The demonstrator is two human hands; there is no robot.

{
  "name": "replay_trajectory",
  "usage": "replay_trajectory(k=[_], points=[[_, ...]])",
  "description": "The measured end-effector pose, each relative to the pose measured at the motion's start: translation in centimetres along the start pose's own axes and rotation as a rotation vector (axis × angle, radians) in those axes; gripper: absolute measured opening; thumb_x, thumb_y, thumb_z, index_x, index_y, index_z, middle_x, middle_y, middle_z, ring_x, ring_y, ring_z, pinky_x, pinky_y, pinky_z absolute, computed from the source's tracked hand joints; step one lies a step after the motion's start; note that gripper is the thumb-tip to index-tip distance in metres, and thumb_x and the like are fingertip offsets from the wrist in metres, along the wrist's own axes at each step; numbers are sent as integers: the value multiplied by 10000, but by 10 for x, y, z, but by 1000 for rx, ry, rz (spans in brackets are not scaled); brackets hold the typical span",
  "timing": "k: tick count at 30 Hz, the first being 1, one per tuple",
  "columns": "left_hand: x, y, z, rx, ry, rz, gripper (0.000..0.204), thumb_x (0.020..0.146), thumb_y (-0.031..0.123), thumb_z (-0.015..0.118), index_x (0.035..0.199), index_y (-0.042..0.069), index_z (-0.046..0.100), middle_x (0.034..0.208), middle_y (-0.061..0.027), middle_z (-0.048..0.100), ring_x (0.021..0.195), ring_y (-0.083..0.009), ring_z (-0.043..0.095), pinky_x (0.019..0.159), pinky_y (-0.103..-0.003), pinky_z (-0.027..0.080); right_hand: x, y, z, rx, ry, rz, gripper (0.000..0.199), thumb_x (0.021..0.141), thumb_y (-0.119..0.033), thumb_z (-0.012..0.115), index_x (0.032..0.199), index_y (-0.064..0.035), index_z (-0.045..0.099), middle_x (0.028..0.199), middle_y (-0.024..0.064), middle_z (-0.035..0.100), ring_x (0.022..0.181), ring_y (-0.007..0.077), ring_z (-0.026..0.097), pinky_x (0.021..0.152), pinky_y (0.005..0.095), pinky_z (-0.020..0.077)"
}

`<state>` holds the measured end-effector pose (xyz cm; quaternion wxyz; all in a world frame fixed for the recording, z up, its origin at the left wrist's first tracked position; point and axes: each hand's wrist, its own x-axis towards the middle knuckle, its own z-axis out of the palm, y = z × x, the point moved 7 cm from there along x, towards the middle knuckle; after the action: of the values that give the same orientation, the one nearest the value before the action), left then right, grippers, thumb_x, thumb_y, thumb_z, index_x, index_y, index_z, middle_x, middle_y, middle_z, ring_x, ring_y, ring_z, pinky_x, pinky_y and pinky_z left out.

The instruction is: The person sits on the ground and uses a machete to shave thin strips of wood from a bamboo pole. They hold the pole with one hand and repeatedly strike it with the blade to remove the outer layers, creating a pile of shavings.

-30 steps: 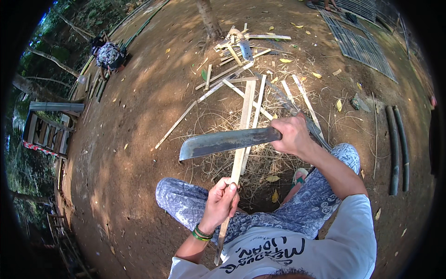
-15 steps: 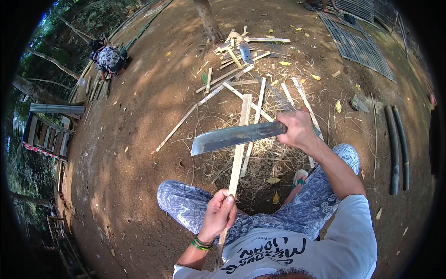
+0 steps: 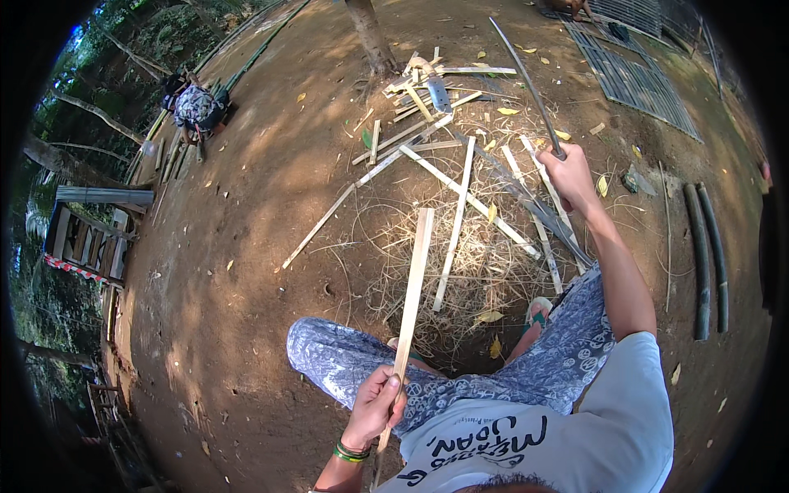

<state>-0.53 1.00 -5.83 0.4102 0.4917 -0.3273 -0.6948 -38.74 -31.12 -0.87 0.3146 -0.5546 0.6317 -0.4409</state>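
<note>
My left hand (image 3: 376,404) is closed around a long, pale bamboo strip (image 3: 412,292), which slants up and away from my lap. In my right hand (image 3: 567,174) is the handle of a machete (image 3: 530,80). Its blade is raised, pointing far and to the left, and seen nearly edge-on, apart from the strip. Thin curled shavings (image 3: 460,255) cover the ground in front of my crossed legs. Several loose strips, among them one pale bamboo strip (image 3: 454,226), lie across the shavings.
A pile of cut strips (image 3: 411,103) with another broad blade (image 3: 438,95) lies near a tree trunk (image 3: 371,37). Two dark poles (image 3: 699,263) rest at right. Slatted panels (image 3: 645,90) lie at far right. Another person (image 3: 196,107) crouches at far left.
My right hand has lifted the machete off the strip, up and to the right, turning the blade away. My left hand has lowered the strip slightly toward me.
</note>
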Motion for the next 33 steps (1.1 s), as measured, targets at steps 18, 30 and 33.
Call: replay_trajectory(k=[18, 30, 33], points=[[76, -2, 50, -378, -569, -314, 610, 1105, 466, 222, 1387, -13, 472, 696, -52, 519, 483, -112, 528, 433, -218, 459, -47, -24, 66, 735, -316, 88, 257, 892, -189, 776, 989, -58, 578, 782, 69, 651, 482, 54, 501, 421, 210, 394], [56, 77, -68, 795, 116, 194, 243, 1027, 149, 593, 1213, -7, 614, 961, -56, 701, 905, -125, 662, 831, -284, 532, -5, 8, -112, 752, 346, -35, 290, 886, -222, 785, 1026, -62, 587, 812, 53, 630, 522, 88, 510, 466, 247, 419], [49, 103, -84, 837, 382, 451, 289, 1031, 165, 587, 1266, -3, 594, 1004, -62, 692, 953, -141, 652, 877, -294, 515, -4, 52, -162, 756, 555, 12, 307, 873, -199, 792, 1048, -57, 584, 812, 90, 658, 539, 108, 527, 477, 277, 441]])
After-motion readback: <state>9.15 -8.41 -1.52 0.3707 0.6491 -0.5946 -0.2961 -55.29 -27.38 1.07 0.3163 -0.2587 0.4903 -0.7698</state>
